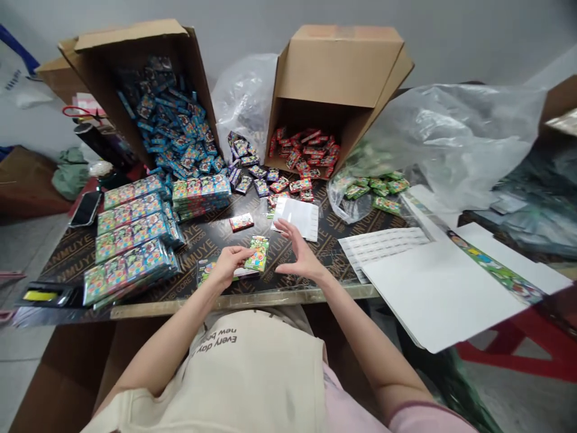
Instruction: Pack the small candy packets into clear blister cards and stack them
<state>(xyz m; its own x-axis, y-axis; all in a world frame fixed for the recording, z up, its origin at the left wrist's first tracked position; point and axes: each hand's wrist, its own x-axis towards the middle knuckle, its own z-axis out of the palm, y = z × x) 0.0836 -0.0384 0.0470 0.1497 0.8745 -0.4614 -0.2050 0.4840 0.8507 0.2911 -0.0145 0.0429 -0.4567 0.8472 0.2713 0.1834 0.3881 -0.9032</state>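
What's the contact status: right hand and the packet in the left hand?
Apart: the head view shows dark tabletop between the right hand and the packet.

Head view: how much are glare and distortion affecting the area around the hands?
Head view: lighting is soft and even, with only faint shadows under the left hand and right hand; glare sits on the clear plastic bag, away from them; wide-angle distortion bows the table's front edge.

A packing workroom; cardboard cartons (338,66) spill colourful packets (174,126).

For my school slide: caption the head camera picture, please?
Left hand touches a green packet, right hand beside it.
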